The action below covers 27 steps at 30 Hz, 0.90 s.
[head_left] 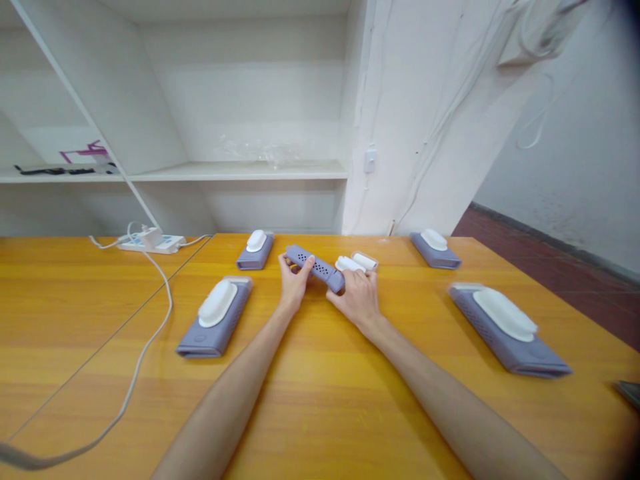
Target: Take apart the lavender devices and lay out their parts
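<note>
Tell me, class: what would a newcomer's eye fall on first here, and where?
Probably the perforated purple-grey object near the centre, held by the left grip and the right grip. Then the four purple-grey slabs topped with white pieces, two on either side of it on the wooden table.

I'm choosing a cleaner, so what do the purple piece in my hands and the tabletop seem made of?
The purple piece looks like matte plastic or coated fabric: dull face, dark holes; blur leaves it open. The tabletop looks like varnished wood or laminate, slightly glossy: orange-brown grain, soft reflections.
</note>
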Motion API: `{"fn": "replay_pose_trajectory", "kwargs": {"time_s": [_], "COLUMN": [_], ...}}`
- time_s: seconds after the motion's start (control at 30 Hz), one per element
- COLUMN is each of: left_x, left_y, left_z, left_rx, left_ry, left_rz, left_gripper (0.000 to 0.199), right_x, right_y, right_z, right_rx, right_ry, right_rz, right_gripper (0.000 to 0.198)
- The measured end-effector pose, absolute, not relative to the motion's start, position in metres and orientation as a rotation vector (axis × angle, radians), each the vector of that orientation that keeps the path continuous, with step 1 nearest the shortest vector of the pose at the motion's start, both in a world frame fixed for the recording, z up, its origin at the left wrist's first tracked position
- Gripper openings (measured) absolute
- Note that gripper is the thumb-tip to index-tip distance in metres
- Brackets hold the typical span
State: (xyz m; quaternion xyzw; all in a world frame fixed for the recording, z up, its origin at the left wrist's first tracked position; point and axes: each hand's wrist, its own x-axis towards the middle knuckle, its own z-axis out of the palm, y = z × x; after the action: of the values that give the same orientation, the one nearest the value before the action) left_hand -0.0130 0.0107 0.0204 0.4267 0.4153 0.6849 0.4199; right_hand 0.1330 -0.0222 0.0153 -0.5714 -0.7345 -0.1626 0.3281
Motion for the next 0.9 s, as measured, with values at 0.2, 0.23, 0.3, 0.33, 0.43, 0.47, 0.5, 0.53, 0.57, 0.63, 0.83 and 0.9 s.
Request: {"fn": "replay_pose_trajectory", "kwargs": {"time_s": [0.2, 0.23, 0.3, 0.33, 0.43, 0.47, 0.5, 0.53, 0.57, 0.63, 0.83, 0.9], "left_x": [-0.012, -0.012, -0.012, -0.013, -0.014, -0.014, -0.014, -0.014, -0.014, -0.014, -0.019, -0.021], "left_y": [0.014, 0.014, 0.014, 0.014, 0.014, 0.014, 0.013, 0.013, 0.013, 0.013, 0.018, 0.019], "left_z": [0.017, 0.017, 0.018, 0.018, 0.018, 0.018, 0.018, 0.018, 0.018, 0.017, 0.016, 0.016], "left_rx": [1.037, 1.026, 0.99, 0.967, 0.912, 0.905, 0.899, 0.896, 0.893, 0.877, 0.75, 0.714], "left_ry": [1.096, 1.09, 1.064, 1.048, 1.006, 0.993, 0.984, 0.977, 0.973, 0.974, 1.015, 1.043], "left_rz": [1.736, 1.749, 1.793, 1.812, 1.819, 1.809, 1.801, 1.795, 1.792, 1.797, 1.87, 1.897], "left_gripper": [0.051, 0.051, 0.049, 0.048, 0.047, 0.047, 0.047, 0.046, 0.046, 0.046, 0.05, 0.053], "right_x": [0.13, 0.13, 0.131, 0.132, 0.134, 0.135, 0.136, 0.136, 0.136, 0.137, 0.144, 0.146], "right_y": [-0.023, -0.023, -0.023, -0.023, -0.021, -0.021, -0.02, -0.02, -0.019, -0.018, -0.016, -0.014], "right_z": [0.014, 0.015, 0.015, 0.016, 0.016, 0.015, 0.014, 0.013, 0.012, 0.01, 0.009, 0.01], "right_rx": [-1.552, -1.567, -1.593, -1.599, -1.579, -1.569, -1.562, -1.555, -1.548, -1.533, -1.511, -1.506], "right_ry": [-1.887, -1.87, -1.828, -1.812, -1.817, -1.827, -1.834, -1.839, -1.845, -1.855, -1.817, -1.759], "right_rz": [-0.436, -0.444, -0.454, -0.453, -0.431, -0.423, -0.415, -0.408, -0.4, -0.384, -0.342, -0.326], "right_gripper": [0.026, 0.025, 0.025, 0.026, 0.028, 0.028, 0.028, 0.028, 0.029, 0.03, 0.038, 0.037]}}
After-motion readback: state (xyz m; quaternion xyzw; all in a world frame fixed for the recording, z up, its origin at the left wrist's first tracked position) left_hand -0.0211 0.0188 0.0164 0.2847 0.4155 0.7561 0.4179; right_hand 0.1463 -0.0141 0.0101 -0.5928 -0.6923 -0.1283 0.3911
